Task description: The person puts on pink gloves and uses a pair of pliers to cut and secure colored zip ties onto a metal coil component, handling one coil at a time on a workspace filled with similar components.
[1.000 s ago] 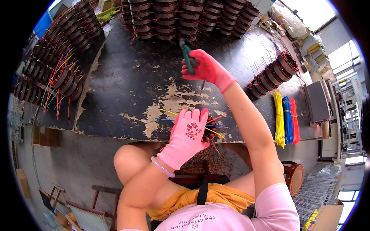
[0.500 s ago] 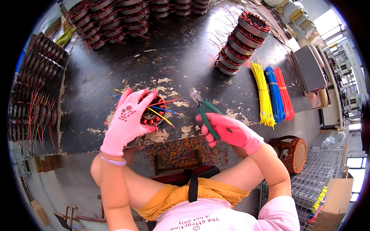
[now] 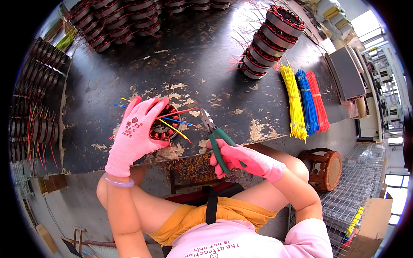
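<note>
Pliers with green handles (image 3: 211, 127), gripped by the right hand (image 3: 251, 161), slant up-left beside the red wire (image 3: 187, 110) of the red-wound metal ring (image 3: 161, 129) the left hand (image 3: 133, 131) clasps.

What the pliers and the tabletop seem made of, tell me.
Pliers: bare, shiny metal head, probably steel; green handles likely plastic-coated, being evenly coloured. Tabletop: dark, glossy coating, seemingly paint, since it flakes to pale patches; base possibly wood, unclear.

Wire bundles (image 3: 306, 99) lie right of the stator (image 3: 161, 130).
</note>
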{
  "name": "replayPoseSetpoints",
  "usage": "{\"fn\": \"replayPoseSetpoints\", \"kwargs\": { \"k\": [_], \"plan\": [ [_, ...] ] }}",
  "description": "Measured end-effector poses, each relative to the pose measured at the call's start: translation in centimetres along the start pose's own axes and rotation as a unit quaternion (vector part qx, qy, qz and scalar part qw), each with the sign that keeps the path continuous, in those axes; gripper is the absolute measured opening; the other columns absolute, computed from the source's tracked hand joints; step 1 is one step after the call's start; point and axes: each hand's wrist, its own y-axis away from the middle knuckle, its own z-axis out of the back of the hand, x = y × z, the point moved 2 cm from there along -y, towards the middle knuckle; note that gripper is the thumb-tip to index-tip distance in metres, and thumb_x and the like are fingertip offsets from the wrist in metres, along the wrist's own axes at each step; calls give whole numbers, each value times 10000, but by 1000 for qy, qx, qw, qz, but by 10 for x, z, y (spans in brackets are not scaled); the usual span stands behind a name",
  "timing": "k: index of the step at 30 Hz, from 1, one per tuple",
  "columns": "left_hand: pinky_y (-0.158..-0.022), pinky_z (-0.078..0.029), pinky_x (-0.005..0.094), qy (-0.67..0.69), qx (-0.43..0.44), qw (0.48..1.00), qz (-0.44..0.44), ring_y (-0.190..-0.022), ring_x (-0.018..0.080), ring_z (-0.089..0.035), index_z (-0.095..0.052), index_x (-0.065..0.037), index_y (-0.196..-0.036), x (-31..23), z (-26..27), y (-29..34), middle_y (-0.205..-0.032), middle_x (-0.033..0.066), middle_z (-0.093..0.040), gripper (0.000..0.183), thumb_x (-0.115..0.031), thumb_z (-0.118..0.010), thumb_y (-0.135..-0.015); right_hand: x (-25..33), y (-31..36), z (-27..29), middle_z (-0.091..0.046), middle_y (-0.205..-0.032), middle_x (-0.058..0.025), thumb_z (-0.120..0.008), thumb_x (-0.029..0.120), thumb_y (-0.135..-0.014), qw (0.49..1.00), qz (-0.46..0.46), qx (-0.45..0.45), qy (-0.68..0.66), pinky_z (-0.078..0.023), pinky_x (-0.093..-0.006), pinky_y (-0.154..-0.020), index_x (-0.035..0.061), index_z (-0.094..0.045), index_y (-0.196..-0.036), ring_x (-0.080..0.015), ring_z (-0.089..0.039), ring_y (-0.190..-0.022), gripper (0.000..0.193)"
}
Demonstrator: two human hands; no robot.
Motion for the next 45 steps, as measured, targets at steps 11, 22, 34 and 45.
{"fn": "replayPoseSetpoints", "kwargs": {
  "k": [11,22,34,45],
  "plan": [
    [-1238,-273,492,2,-13,1000,2,-1310,344,-503,-493,-101,-1462,0,-2,3,-1402,146,-540,998,-188,-899,-554,11,-14,-2,-622,-1125,-53,-500,436,-1071,998,-8,-21,55,-530,-298,-842,85,-444,-1391,-137,-649,-952,479],
    [-1226,-290,482,8,-12,1000,8,-1321,357,-494,-506,-97,-1456,0,-1,5,-1414,151,-534,981,-185,-900,-562,24,-18,-5,-636,-1014,-36,-494,498,-1057,992,14,-86,95,-519,-278,-762,49,-492,-1347,-118,-650,-837,534],
    [-742,-387,322,-232,77,955,170,-829,194,-485,-494,-102,-976,-136,196,133,-923,41,-466,259,-180,-704,-847,10,4,6,-626,-1169,-77,-462,380,-1085,997,68,-20,28,-524,-376,-956,29,-311,-1531,-196,-650,-1040,588],
    [-694,-383,336,-404,25,912,-70,-768,196,-484,-484,-125,-916,-212,142,134,-891,26,-508,312,-264,-745,-817,-3,12,-4,-640,-1050,-27,-566,430,-1044,994,108,-34,8,-518,-282,-819,79,-446,-1412,-126,-664,-903,522]
  ]
}}
